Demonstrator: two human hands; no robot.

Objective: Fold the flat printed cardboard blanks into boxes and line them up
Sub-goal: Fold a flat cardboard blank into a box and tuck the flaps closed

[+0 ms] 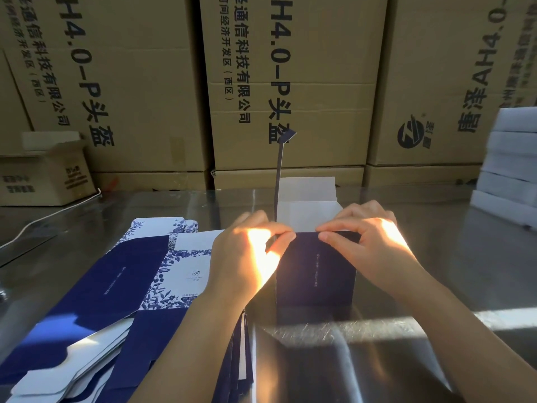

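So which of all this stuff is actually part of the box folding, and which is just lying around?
Part of the job:
half-folded navy cardboard box, pinched by the left hand and right hand
pile of flat blue-and-white printed cardboard blanks

Just lying about:
tall brown shipping cartons behind
small open brown carton
stack of white blocks
pale cable

One box [315,266], one stack of blanks [96,286]

The shiny metal table [453,257] bears a pile of flat blanks [116,286] and 1 upright box [316,274].
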